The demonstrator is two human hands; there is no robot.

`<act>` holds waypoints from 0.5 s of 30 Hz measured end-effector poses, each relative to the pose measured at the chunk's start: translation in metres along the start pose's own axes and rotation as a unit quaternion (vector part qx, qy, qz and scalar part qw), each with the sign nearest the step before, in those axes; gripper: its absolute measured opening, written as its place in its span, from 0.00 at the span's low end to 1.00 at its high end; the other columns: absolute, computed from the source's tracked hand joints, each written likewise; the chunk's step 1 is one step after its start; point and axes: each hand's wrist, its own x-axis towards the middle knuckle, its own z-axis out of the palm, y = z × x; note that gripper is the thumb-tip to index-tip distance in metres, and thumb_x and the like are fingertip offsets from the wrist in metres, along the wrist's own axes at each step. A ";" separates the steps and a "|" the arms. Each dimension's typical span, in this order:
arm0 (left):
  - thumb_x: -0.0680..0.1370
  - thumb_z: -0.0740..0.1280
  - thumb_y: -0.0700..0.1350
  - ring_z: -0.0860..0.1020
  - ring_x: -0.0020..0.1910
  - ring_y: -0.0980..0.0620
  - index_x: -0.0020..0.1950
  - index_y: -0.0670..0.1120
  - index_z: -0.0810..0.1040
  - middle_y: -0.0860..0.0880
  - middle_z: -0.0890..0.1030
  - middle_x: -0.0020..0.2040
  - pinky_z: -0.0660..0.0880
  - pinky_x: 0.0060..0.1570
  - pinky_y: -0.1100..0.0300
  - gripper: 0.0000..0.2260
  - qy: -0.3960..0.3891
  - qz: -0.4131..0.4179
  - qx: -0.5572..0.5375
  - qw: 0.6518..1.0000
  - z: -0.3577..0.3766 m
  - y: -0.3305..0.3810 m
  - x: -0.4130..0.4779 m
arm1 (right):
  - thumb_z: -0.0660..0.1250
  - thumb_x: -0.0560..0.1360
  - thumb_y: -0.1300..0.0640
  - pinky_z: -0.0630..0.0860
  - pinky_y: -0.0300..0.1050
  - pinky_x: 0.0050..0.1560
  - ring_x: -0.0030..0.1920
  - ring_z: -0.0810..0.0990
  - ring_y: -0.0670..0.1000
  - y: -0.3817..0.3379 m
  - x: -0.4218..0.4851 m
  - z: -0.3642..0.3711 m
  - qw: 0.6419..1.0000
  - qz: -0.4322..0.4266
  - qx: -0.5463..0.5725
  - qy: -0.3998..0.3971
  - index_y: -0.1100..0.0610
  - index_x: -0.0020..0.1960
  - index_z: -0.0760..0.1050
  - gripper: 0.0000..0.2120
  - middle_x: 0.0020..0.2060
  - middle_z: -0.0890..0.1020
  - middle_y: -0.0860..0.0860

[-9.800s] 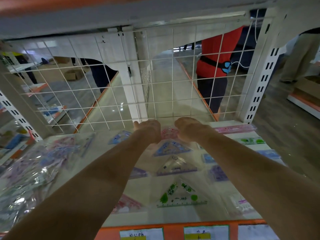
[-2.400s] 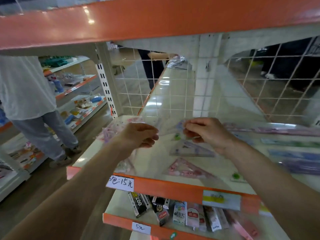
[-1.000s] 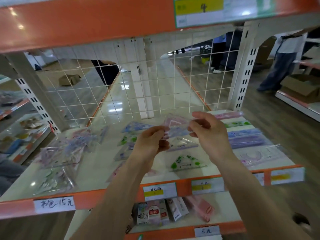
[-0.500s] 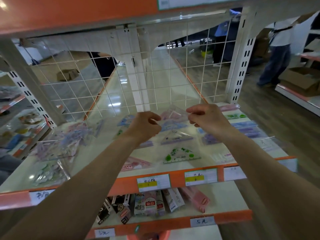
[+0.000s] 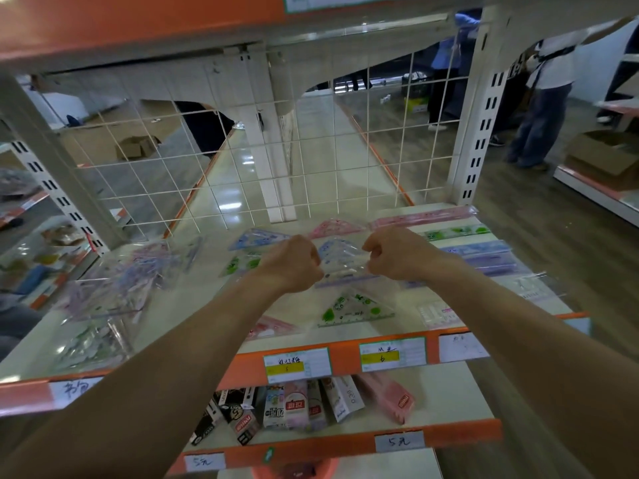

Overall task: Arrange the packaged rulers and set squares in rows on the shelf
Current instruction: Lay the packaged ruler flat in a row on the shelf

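Observation:
My left hand and my right hand each pinch a side of a clear-bagged blue set square, held low over the middle of the white shelf. A green set square lies in front of it, a purple one just behind that, and a pink one at the back. A second column holds a blue set square, a green one and a pink one. Packaged rulers lie in rows on the right. An unsorted heap of packets sits on the left.
A wire grid panel closes the shelf's back, and an orange-edged shelf hangs close overhead. Price labels line the front lip. Boxed goods stand on the shelf below. People stand in the aisle at the far right.
Both hands have moved forward and down over the shelf, lowering the blue set square into the middle column between the pink one and the purple one.

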 end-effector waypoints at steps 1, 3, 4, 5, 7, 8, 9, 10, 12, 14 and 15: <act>0.73 0.68 0.43 0.81 0.45 0.47 0.46 0.43 0.82 0.45 0.83 0.47 0.79 0.51 0.50 0.05 -0.009 -0.003 0.014 1.000 0.001 0.000 0.001 | 0.68 0.74 0.57 0.72 0.45 0.57 0.56 0.77 0.52 -0.001 0.001 0.001 1.000 0.004 -0.006 -0.006 0.56 0.66 0.74 0.20 0.58 0.78 0.51; 0.74 0.68 0.44 0.81 0.46 0.47 0.47 0.45 0.81 0.46 0.83 0.48 0.78 0.53 0.50 0.05 -0.018 -0.014 0.044 0.999 0.003 -0.002 0.004 | 0.68 0.74 0.55 0.74 0.47 0.57 0.54 0.77 0.52 -0.002 0.002 0.003 1.000 0.012 -0.019 -0.019 0.55 0.64 0.74 0.18 0.55 0.79 0.51; 0.74 0.68 0.44 0.80 0.47 0.47 0.47 0.45 0.81 0.47 0.82 0.49 0.78 0.54 0.50 0.05 -0.022 -0.019 0.058 0.998 0.004 -0.003 0.005 | 0.68 0.75 0.55 0.75 0.47 0.56 0.53 0.77 0.52 -0.002 0.003 0.004 0.999 0.014 -0.027 -0.024 0.55 0.63 0.75 0.17 0.54 0.79 0.51; 0.74 0.69 0.45 0.80 0.47 0.47 0.48 0.46 0.81 0.47 0.82 0.49 0.77 0.54 0.50 0.05 -0.026 -0.024 0.071 0.997 0.005 -0.003 0.006 | 0.67 0.75 0.54 0.75 0.48 0.56 0.53 0.78 0.53 -0.002 0.004 0.005 0.999 0.017 -0.036 -0.027 0.55 0.61 0.76 0.16 0.54 0.79 0.51; 0.75 0.68 0.47 0.79 0.48 0.48 0.50 0.46 0.81 0.48 0.82 0.49 0.76 0.55 0.50 0.07 -0.028 -0.029 0.097 0.994 0.008 -0.004 0.006 | 0.68 0.74 0.53 0.75 0.48 0.56 0.53 0.78 0.53 -0.002 0.007 0.008 0.998 0.018 -0.049 -0.029 0.56 0.60 0.76 0.15 0.54 0.80 0.51; 0.75 0.68 0.48 0.79 0.48 0.48 0.51 0.46 0.81 0.49 0.82 0.50 0.76 0.55 0.50 0.08 -0.027 -0.032 0.110 0.993 0.009 -0.004 0.007 | 0.67 0.74 0.53 0.75 0.48 0.56 0.54 0.77 0.52 -0.002 0.008 0.010 0.998 0.019 -0.055 -0.030 0.55 0.60 0.76 0.15 0.54 0.79 0.51; 0.75 0.68 0.50 0.79 0.49 0.48 0.51 0.47 0.81 0.49 0.82 0.50 0.75 0.56 0.49 0.09 -0.025 -0.034 0.123 0.992 0.010 -0.004 0.007 | 0.67 0.74 0.52 0.74 0.47 0.56 0.54 0.77 0.52 -0.003 0.009 0.011 0.997 0.019 -0.061 -0.030 0.54 0.60 0.75 0.15 0.55 0.79 0.51; 0.75 0.68 0.51 0.79 0.49 0.48 0.51 0.47 0.80 0.49 0.82 0.50 0.74 0.57 0.49 0.10 -0.024 -0.037 0.132 0.990 0.011 -0.004 0.008 | 0.67 0.74 0.52 0.74 0.47 0.56 0.54 0.77 0.52 -0.003 0.010 0.013 0.997 0.020 -0.066 -0.030 0.53 0.60 0.75 0.15 0.55 0.79 0.50; 0.75 0.67 0.52 0.78 0.49 0.48 0.51 0.47 0.80 0.50 0.81 0.49 0.72 0.59 0.47 0.10 -0.027 -0.045 0.138 0.989 0.014 -0.005 0.009 | 0.66 0.75 0.52 0.73 0.45 0.53 0.53 0.76 0.52 -0.003 0.011 0.015 0.997 0.021 -0.070 -0.034 0.53 0.60 0.75 0.15 0.54 0.79 0.51; 0.75 0.67 0.51 0.78 0.49 0.48 0.51 0.47 0.79 0.49 0.81 0.49 0.71 0.60 0.46 0.10 -0.032 -0.048 0.134 0.989 0.016 -0.006 0.010 | 0.65 0.75 0.53 0.74 0.45 0.53 0.53 0.77 0.52 -0.004 0.011 0.016 0.996 0.023 -0.074 -0.035 0.54 0.60 0.74 0.14 0.54 0.79 0.51; 0.75 0.67 0.51 0.78 0.49 0.48 0.52 0.47 0.79 0.49 0.81 0.49 0.71 0.60 0.46 0.10 -0.030 -0.047 0.135 0.989 0.017 -0.006 0.010 | 0.65 0.75 0.53 0.74 0.46 0.54 0.53 0.77 0.52 -0.004 0.011 0.016 0.996 0.023 -0.076 -0.036 0.54 0.60 0.74 0.14 0.54 0.79 0.51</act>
